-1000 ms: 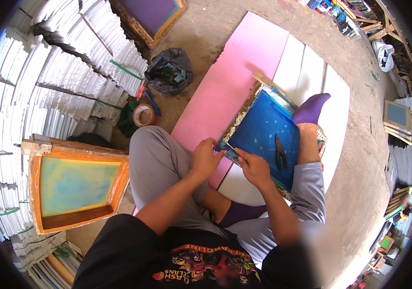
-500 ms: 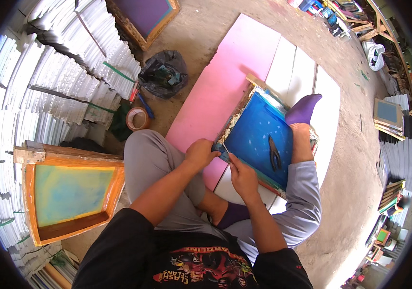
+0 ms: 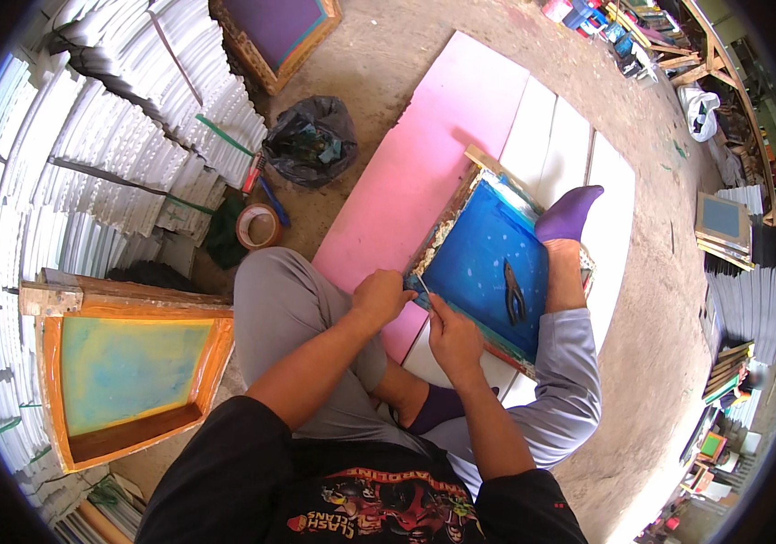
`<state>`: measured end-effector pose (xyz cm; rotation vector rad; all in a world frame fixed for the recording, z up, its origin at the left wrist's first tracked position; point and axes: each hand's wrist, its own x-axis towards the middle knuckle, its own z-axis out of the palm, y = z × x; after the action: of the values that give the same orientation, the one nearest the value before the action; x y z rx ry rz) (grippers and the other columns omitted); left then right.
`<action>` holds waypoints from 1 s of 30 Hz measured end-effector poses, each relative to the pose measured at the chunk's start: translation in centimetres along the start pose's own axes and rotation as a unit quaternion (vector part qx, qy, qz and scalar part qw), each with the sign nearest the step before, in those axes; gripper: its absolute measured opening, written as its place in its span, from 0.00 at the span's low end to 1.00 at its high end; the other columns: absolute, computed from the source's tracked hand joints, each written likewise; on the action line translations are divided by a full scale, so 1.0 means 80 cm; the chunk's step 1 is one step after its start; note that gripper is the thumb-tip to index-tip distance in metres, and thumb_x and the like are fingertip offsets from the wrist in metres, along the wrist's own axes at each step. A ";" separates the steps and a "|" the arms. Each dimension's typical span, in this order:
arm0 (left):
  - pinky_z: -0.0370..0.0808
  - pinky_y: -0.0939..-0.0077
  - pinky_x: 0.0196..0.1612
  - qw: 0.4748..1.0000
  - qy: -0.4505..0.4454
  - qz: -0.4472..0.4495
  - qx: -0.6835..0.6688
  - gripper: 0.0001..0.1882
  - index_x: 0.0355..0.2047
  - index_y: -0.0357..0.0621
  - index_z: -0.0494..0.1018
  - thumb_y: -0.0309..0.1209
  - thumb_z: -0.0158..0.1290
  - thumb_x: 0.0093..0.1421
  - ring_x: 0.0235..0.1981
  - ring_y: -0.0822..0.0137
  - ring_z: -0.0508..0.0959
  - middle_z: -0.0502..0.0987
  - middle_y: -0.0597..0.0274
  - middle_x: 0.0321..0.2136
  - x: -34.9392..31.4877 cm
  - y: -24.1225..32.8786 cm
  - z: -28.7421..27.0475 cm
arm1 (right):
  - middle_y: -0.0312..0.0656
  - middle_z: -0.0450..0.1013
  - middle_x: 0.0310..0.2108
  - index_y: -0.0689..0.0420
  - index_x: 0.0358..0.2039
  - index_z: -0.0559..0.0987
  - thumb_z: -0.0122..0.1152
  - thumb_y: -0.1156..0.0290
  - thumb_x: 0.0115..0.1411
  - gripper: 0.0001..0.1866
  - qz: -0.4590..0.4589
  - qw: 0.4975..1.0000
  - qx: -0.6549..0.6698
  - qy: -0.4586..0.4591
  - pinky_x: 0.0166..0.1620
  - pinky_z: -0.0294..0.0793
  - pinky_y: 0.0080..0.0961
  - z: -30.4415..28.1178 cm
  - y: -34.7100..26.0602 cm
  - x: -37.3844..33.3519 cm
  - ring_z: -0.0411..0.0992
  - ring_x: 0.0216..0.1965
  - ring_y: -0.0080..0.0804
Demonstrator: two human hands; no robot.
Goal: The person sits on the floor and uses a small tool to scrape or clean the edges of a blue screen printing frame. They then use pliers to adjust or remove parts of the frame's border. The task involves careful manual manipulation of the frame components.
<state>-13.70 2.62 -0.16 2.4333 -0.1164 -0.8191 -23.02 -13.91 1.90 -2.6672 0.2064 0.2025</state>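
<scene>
A wooden screen-printing frame with blue mesh lies tilted on the boards in front of me, its edges crusted with old paint and torn material. My left hand is closed at its near-left corner, the thumb lying along the edge. In my right hand is a thin tool with a pale, narrow shaft. The shaft's tip meets that same corner, beside my left thumb; its handle is hidden in my fist. Pliers with dark handles rest on the blue mesh. My purple-socked foot is over the frame's right side.
Pink board and white boards lie under the frame. At left are a yellow-green screen frame, a brown tape roll, a black plastic bag and tall paper stacks. More frames stand at right.
Both hands stay at the same corner, with only a slight shift of the tool and right hand. The whole view has moved slightly; the pliers remain on the mesh.
</scene>
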 end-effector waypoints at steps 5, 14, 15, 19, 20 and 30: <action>0.83 0.52 0.45 1.000 0.001 -0.002 -0.013 0.23 0.41 0.35 0.83 0.47 0.66 0.61 0.44 0.43 0.85 0.84 0.41 0.39 -0.001 0.003 -0.003 | 0.54 0.80 0.29 0.44 0.57 0.82 0.59 0.64 0.66 0.19 0.003 1.000 -0.005 0.004 0.38 0.79 0.54 0.000 -0.002 -0.002 0.81 0.33 0.58; 0.81 0.49 0.47 1.000 0.007 0.021 -0.009 0.23 0.39 0.33 0.83 0.45 0.67 0.60 0.44 0.40 0.84 0.83 0.38 0.40 0.005 -0.004 0.006 | 0.55 0.80 0.29 0.47 0.58 0.81 0.57 0.64 0.66 0.20 0.016 0.997 -0.064 -0.051 0.37 0.80 0.53 -0.016 -0.024 0.005 0.81 0.32 0.57; 0.81 0.49 0.47 1.000 0.004 0.019 -0.009 0.23 0.39 0.32 0.83 0.45 0.67 0.61 0.44 0.40 0.84 0.83 0.37 0.40 0.005 -0.003 0.005 | 0.55 0.80 0.29 0.47 0.58 0.80 0.57 0.64 0.66 0.20 0.015 0.994 -0.087 -0.057 0.36 0.80 0.54 -0.015 -0.027 0.006 0.81 0.32 0.57; 0.81 0.49 0.46 1.000 0.011 0.023 0.012 0.23 0.38 0.33 0.83 0.45 0.67 0.60 0.43 0.39 0.84 0.83 0.38 0.39 0.007 -0.002 0.008 | 0.57 0.81 0.31 0.48 0.60 0.80 0.55 0.64 0.67 0.21 0.016 0.998 -0.010 -0.064 0.37 0.80 0.55 0.000 -0.008 0.014 0.81 0.33 0.58; 0.81 0.49 0.45 1.000 0.010 0.015 0.017 0.23 0.37 0.33 0.83 0.46 0.67 0.60 0.43 0.39 0.84 0.83 0.38 0.38 0.007 0.000 0.007 | 0.58 0.82 0.33 0.48 0.60 0.80 0.55 0.64 0.68 0.21 0.017 0.997 0.052 -0.061 0.37 0.80 0.55 -0.005 -0.011 0.018 0.82 0.34 0.58; 0.80 0.49 0.41 0.998 0.039 0.038 0.035 0.24 0.35 0.33 0.83 0.47 0.67 0.58 0.38 0.40 0.84 0.82 0.38 0.31 0.013 -0.009 0.016 | 0.58 0.82 0.43 0.53 0.56 0.83 0.57 0.65 0.69 0.18 0.021 0.970 0.241 -0.002 0.49 0.80 0.47 0.033 0.025 0.003 0.81 0.43 0.61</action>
<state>-13.66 2.33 -1.97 2.5067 -0.2107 -0.6954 -23.41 -14.56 -1.33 -2.1796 0.2722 0.1492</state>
